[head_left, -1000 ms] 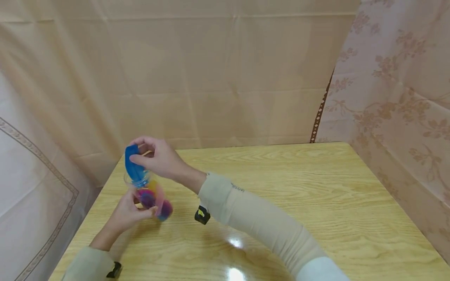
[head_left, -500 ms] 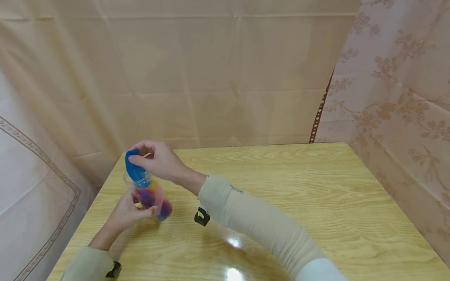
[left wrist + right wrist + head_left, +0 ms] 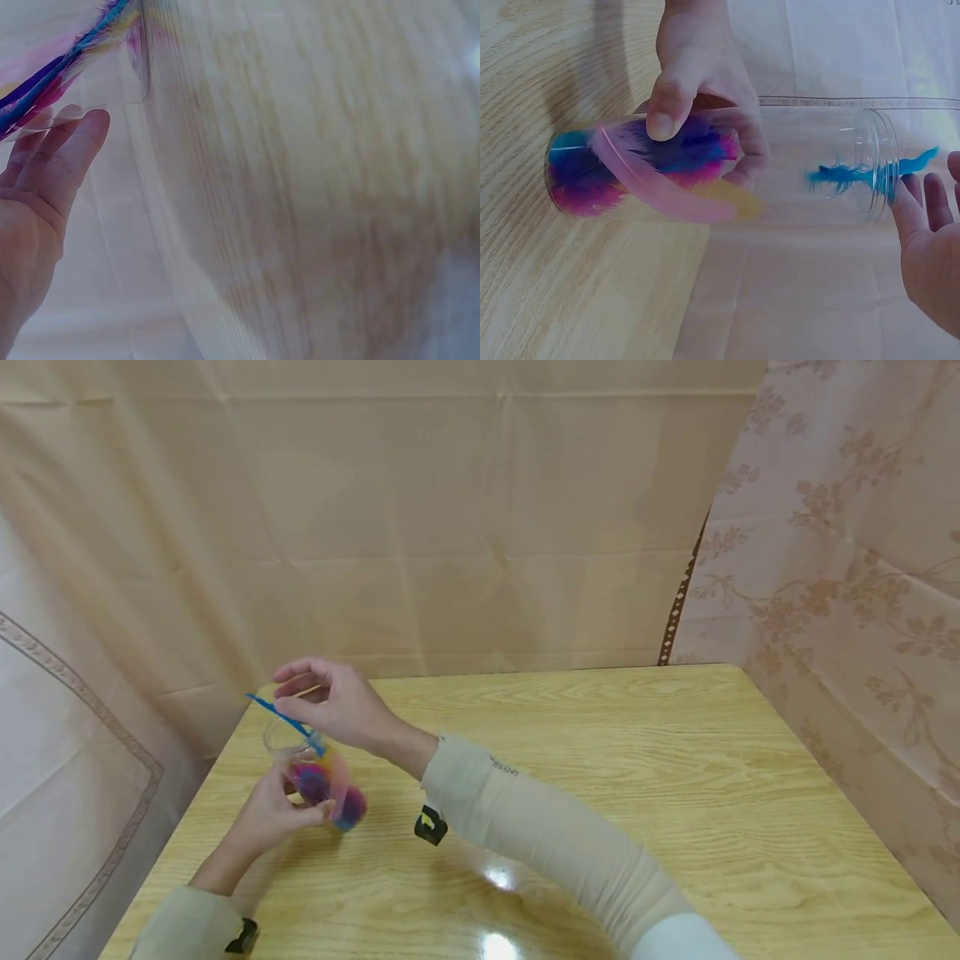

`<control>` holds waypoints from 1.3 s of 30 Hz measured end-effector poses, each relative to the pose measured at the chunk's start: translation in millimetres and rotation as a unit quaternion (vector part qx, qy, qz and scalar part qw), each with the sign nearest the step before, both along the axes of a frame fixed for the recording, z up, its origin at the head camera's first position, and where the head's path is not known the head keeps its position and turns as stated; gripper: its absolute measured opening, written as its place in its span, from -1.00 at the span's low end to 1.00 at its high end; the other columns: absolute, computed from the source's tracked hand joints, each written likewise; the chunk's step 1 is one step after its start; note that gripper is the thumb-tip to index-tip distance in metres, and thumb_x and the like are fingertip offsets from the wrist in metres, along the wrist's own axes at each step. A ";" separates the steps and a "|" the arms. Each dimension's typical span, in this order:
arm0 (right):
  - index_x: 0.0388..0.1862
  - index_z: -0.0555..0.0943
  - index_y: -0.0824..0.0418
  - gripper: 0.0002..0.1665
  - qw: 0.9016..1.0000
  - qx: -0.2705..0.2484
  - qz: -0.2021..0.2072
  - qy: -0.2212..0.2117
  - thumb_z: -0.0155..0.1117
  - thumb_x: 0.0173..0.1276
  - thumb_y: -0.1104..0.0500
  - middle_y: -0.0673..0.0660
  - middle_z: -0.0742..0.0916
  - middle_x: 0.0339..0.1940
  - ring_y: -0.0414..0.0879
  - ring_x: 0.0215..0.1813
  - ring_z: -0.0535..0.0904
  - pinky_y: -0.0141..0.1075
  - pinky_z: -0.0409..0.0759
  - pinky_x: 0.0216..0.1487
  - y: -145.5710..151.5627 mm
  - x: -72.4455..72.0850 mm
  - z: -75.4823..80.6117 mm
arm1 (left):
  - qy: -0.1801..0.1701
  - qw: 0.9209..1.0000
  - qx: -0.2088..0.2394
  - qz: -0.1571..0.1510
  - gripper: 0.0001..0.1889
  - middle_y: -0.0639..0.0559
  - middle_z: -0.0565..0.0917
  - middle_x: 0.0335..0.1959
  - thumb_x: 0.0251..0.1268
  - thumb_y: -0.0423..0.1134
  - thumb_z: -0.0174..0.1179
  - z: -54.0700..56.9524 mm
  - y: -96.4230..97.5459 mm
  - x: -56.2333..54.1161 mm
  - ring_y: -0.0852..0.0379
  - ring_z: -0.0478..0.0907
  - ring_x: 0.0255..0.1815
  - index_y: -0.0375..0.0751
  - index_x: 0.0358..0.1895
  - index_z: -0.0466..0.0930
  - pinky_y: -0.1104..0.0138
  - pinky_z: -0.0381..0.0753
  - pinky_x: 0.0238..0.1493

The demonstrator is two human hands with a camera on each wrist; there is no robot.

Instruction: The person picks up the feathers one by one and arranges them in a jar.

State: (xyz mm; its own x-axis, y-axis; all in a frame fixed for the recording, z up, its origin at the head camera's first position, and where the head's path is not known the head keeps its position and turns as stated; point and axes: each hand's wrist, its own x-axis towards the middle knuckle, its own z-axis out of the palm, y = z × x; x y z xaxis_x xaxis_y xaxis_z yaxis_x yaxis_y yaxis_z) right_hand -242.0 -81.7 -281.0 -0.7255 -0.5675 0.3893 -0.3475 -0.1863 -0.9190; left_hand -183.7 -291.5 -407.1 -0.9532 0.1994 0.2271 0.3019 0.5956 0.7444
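Note:
My left hand (image 3: 266,814) grips a clear plastic jar (image 3: 802,135), tilted over the left part of the table with its mouth toward the far left. Inside lie feathers: a pink one (image 3: 652,187), a yellow one (image 3: 739,199) and dark purple, blue and magenta ones (image 3: 574,176). At the mouth, my right hand (image 3: 345,706) pinches a blue feather (image 3: 300,727), seen edge-on. Its lower part is within the jar's neck; the upper end sticks out past the rim (image 3: 874,124). In the left wrist view, fingertips (image 3: 94,124) touch the jar's side.
A wood-grain table (image 3: 600,752) stretches to the right and toward me. A beige cloth (image 3: 450,527) hangs behind it. White cloth (image 3: 67,760) hangs at the left and a floral cloth (image 3: 862,568) at the right.
The blue feather has turned from broadside to edge-on, its outer end now pointing left. Before that, my right hand lowered slightly. The left hand and jar have stayed nearly still.

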 end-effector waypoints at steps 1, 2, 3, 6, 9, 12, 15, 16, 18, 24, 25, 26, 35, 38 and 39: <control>0.11 0.60 0.25 -0.71 1.000 -0.001 -0.001 0.003 0.34 0.44 0.27 0.04 0.75 -0.10 -0.28 -0.18 0.67 -0.42 0.66 -0.06 0.0 0.2 0.0 | -0.001 1.000 -0.001 0.002 -0.23 -0.28 0.60 0.06 0.04 -0.41 0.53 0.3 0.1 0.2 0.26 0.57 -0.14 -0.36 0.32 0.29 0.34 0.72 -0.29; 0.11 0.60 0.25 -0.71 1.000 0.000 -0.002 0.006 0.34 0.44 0.27 0.04 0.75 -0.11 -0.27 -0.18 0.67 -0.42 0.66 -0.06 0.0 0.4 0.0 | -0.003 1.000 -0.002 0.004 -0.22 -0.27 0.60 0.08 0.04 -0.41 0.53 0.5 0.2 0.4 0.25 0.57 -0.13 -0.35 0.34 0.30 0.34 0.72 -0.28; 0.10 0.60 0.25 -0.71 1.000 0.000 -0.003 0.008 0.34 0.44 0.27 0.03 0.75 -0.11 -0.27 -0.18 0.67 -0.43 0.66 -0.06 -0.1 0.7 -0.1 | -0.005 1.000 -0.004 0.006 -0.21 -0.25 0.61 0.07 0.05 -0.39 0.53 0.7 0.2 0.6 0.25 0.57 -0.13 -0.33 0.35 0.30 0.34 0.71 -0.28; 0.10 0.60 0.26 -0.71 1.000 0.001 -0.008 0.014 0.34 0.44 0.28 0.03 0.75 -0.12 -0.28 -0.17 0.66 -0.43 0.66 -0.06 -0.1 1.0 -0.3 | -0.007 1.000 -0.008 0.008 -0.20 -0.21 0.62 0.06 0.05 -0.38 0.54 1.1 0.5 1.2 0.24 0.56 -0.12 -0.29 0.36 0.29 0.35 0.71 -0.26; 0.09 0.61 0.27 -0.73 1.000 -0.011 -0.009 -0.007 0.31 0.45 0.31 0.02 0.75 -0.14 -0.25 -0.19 0.67 -0.40 0.68 -0.08 0.1 1.3 -0.7 | -0.003 1.000 -0.003 0.008 -0.20 -0.22 0.61 0.04 0.04 -0.39 0.53 0.8 1.3 1.2 0.24 0.56 -0.13 -0.31 0.35 0.29 0.34 0.71 -0.28; 0.08 0.60 0.30 -0.75 0.998 -0.040 -0.007 -0.056 0.27 0.46 0.37 0.03 0.74 -0.16 -0.14 -0.17 0.71 -0.32 0.72 -0.11 0.5 0.8 -1.4 | 0.000 1.000 0.010 0.007 -0.21 -0.26 0.61 0.01 0.02 -0.43 0.53 -0.4 1.8 0.0 0.24 0.57 -0.16 -0.36 0.34 0.30 0.33 0.72 -0.31; 0.08 0.59 0.32 -0.76 0.994 -0.065 -0.008 -0.093 0.23 0.47 0.41 0.05 0.73 -0.16 0.06 -0.09 0.71 -0.24 0.75 -0.15 2.5 -1.0 -1.8 | 0.008 1.000 0.018 0.005 -0.20 -0.28 0.60 0.00 0.01 -0.45 0.53 -1.1 1.4 -1.4 0.25 0.57 -0.17 -0.37 0.34 0.28 0.33 0.72 -0.33; 0.07 0.59 0.32 -0.77 0.994 -0.065 -0.012 -0.093 0.22 0.47 0.41 0.06 0.73 -0.16 0.10 -0.08 0.71 -0.23 0.76 -0.18 3.6 -2.0 -1.9 | 0.009 1.000 0.023 0.001 -0.20 -0.28 0.60 0.00 0.01 -0.47 0.52 -1.3 1.0 -2.0 0.24 0.57 -0.18 -0.37 0.34 0.28 0.32 0.72 -0.34; 0.06 0.60 0.30 -0.79 0.997 -0.044 -0.025 -0.063 0.24 0.48 0.37 0.04 0.73 -0.16 0.08 -0.11 0.71 -0.25 0.76 -0.24 5.5 -4.4 -2.3 | 0.015 1.000 0.025 -0.007 -0.21 -0.29 0.61 -0.01 0.01 -0.49 0.51 -2.1 0.1 -2.9 0.25 0.57 -0.17 -0.36 0.33 0.28 0.31 0.72 -0.35; 0.06 0.63 0.25 -0.76 0.994 0.046 -0.053 0.089 0.31 0.47 0.22 -0.01 0.74 -0.15 -0.31 -0.19 0.62 -0.47 0.64 -0.13 4.7 -6.2 -0.8 | 0.014 1.000 0.025 -0.013 -0.23 -0.31 0.60 0.02 0.02 -0.49 0.51 -4.4 -1.9 -3.3 0.28 0.57 -0.13 -0.36 0.29 0.27 0.30 0.73 -0.32; 0.07 0.62 0.24 -0.76 0.993 0.049 -0.052 0.099 0.31 0.47 0.22 -0.01 0.74 -0.14 -0.32 -0.17 0.61 -0.49 0.62 -0.10 4.7 -5.2 0.4 | 0.013 1.000 0.023 -0.011 -0.24 -0.32 0.59 0.04 0.02 -0.49 0.51 -4.0 -1.7 -3.2 0.28 0.56 -0.12 -0.38 0.29 0.26 0.31 0.73 -0.31; 0.07 0.62 0.23 -0.75 0.992 0.050 -0.049 0.101 0.31 0.47 0.21 -0.02 0.74 -0.14 -0.32 -0.17 0.61 -0.49 0.61 -0.10 4.8 -4.0 1.7 | 0.013 1.000 0.020 -0.009 -0.24 -0.32 0.59 0.04 0.02 -0.49 0.51 -3.5 -1.4 -3.0 0.28 0.56 -0.12 -0.39 0.28 0.27 0.31 0.73 -0.31; 0.08 0.62 0.21 -0.77 0.991 0.063 -0.037 0.108 0.28 0.50 0.19 -0.05 0.70 -0.12 -0.29 -0.12 0.60 -0.48 0.60 -0.04 18.7 -4.2 1.3 | 0.010 1.000 0.022 -0.010 -0.22 -0.32 0.59 0.07 0.03 -0.49 0.50 -2.6 -0.2 -1.3 0.29 0.56 -0.11 -0.38 0.31 0.26 0.33 0.72 -0.30; 0.08 0.62 0.21 -0.76 0.989 0.082 -0.036 0.115 0.27 0.51 0.17 -0.05 0.70 -0.09 -0.28 -0.09 0.59 -0.47 0.61 -0.04 30.0 -6.8 -0.1 | 0.006 1.000 0.015 -0.012 -0.24 -0.29 0.61 0.03 0.06 -0.46 0.50 -2.3 -1.1 0.3 0.26 0.56 -0.13 -0.36 0.31 0.26 0.34 0.72 -0.28; 0.09 0.62 0.20 -0.76 0.988 0.090 -0.036 0.117 0.27 0.51 0.16 -0.05 0.70 -0.08 -0.27 -0.09 0.59 -0.46 0.62 -0.06 34.5 -7.7 -0.4 | 0.004 1.000 0.010 -0.010 -0.24 -0.27 0.62 0.02 0.08 -0.44 0.51 -1.9 -1.5 0.9 0.26 0.57 -0.13 -0.34 0.32 0.26 0.35 0.71 -0.26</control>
State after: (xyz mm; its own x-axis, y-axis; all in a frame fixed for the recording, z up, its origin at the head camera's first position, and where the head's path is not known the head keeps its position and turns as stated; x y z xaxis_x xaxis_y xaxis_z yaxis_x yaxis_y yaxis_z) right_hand -249.6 -47.3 -281.4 -0.6681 -0.5940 0.4481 -0.5608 0.0062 -0.8279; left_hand -182.7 -293.0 -409.0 -0.9473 0.2140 0.2384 0.3194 0.5738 0.7541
